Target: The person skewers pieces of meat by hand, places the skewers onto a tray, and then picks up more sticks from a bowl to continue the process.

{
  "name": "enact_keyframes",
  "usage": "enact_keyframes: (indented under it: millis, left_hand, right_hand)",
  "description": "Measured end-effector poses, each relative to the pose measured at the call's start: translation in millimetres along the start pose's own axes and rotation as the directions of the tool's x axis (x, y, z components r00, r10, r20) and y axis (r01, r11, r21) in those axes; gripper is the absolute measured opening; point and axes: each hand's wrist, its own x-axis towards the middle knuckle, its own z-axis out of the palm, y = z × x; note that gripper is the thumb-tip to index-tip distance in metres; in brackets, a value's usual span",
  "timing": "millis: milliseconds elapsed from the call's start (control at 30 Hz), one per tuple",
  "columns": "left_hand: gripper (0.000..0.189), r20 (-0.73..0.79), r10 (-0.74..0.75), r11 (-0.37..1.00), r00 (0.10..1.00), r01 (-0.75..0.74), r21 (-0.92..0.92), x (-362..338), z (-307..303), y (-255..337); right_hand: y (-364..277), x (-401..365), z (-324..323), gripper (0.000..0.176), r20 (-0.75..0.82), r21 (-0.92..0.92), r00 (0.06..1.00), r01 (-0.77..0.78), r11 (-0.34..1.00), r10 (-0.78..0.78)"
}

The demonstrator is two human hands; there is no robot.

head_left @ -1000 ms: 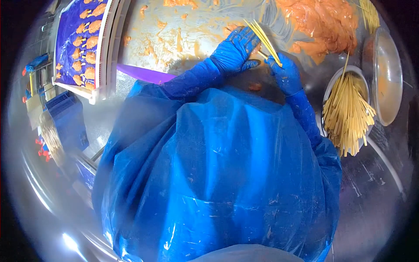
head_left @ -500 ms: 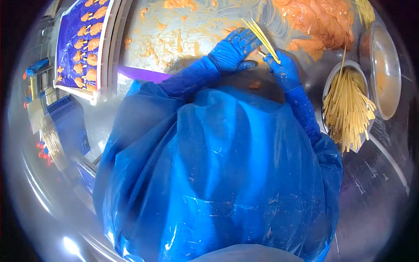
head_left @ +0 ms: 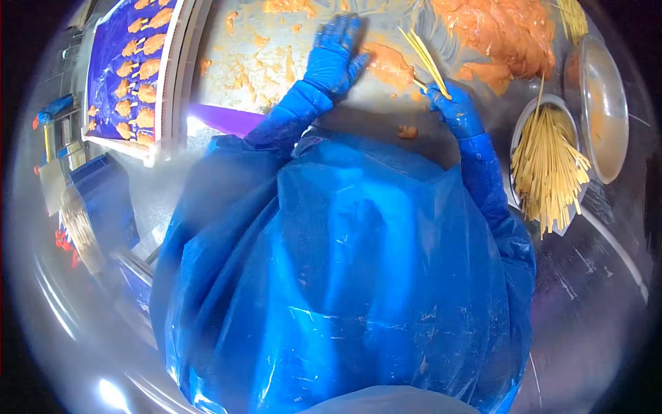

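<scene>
My right hand [head_left: 455, 110], in a blue glove, is closed on a small bunch of wooden skewers [head_left: 425, 56] that fan up and to the left. One stick in its grip points left into a flat strip of orange marinated meat [head_left: 387, 64] lying on the metal table. Left of this strip, my left hand [head_left: 335, 58] rests on the smeared metal with fingers stretched out and nothing in them. A small scrap of meat [head_left: 407, 132] lies nearer to my apron.
A pile of marinated meat [head_left: 500, 34] lies at the back right. Beside it stand a metal container [head_left: 515, 148] full of skewers [head_left: 552, 169] and a large bowl [head_left: 608, 110]. At the left, a white-edged tray [head_left: 164, 83] holds rows of skewered meat [head_left: 147, 92].
My left hand has moved left and away from the meat strip, uncovering it. My right hand, still around the skewers, has shifted slightly right and down.
</scene>
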Motion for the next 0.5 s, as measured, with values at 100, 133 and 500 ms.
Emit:
enact_keyframes:
  millis: [100,133,500]
  left_hand:
    - [0.057,-0.031,0.114,0.977,0.993,-0.118,-0.177,8,4,7]
    - [0.053,0.070,0.275,0.924,0.959,-0.244,-0.295,11,4,14]
    - [0.049,0.119,0.505,0.862,0.855,-0.491,-0.128,14,57,28]
  right_hand:
    - [-8,-6,-7,0.025,0.007,0.127,0.999,-0.043,0.991,0.042]
    - [-11,-7,-7,0.026,0.011,0.166,0.999,-0.046,0.985,0.044]
    - [1,-1,-4,0.022,-0.005,0.152,1.000,-0.002,0.988,0.003]
